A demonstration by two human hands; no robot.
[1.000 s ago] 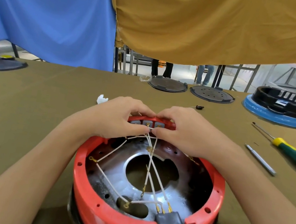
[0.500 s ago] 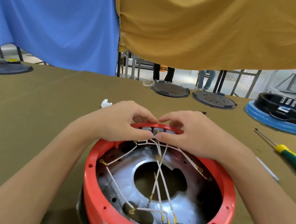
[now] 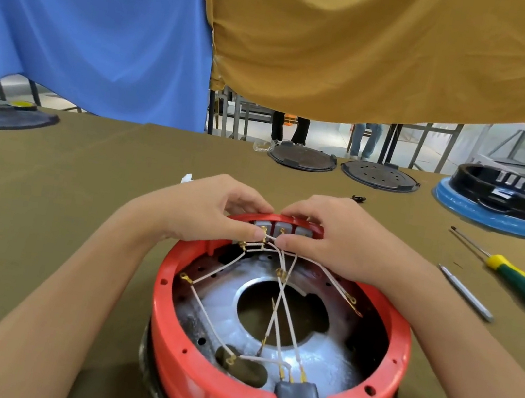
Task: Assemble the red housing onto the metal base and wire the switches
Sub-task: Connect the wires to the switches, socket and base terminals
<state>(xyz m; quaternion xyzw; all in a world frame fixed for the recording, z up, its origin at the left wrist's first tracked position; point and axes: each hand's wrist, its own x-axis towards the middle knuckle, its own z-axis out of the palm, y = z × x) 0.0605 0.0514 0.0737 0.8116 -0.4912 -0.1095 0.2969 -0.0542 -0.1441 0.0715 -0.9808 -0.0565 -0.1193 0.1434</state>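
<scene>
While both the left hand (image 3: 207, 210) and right hand (image 3: 334, 236) pinch white wires (image 3: 282, 302) between thumb and curled fingers, three grey switches (image 3: 282, 228) sit just beyond the fingertips in one red housing (image 3: 214, 387).

Olive-covered table (image 3: 64, 202), red housing (image 3: 216, 394), screwdriver (image 3: 523, 281), metal rod (image 3: 464, 292), dark discs (image 3: 302, 158)

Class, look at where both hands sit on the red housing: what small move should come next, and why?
Probably push the wire terminal onto the leftmost switch. The left hand and right hand pinch white wires just below the switches at the far rim of the red housing.
</scene>
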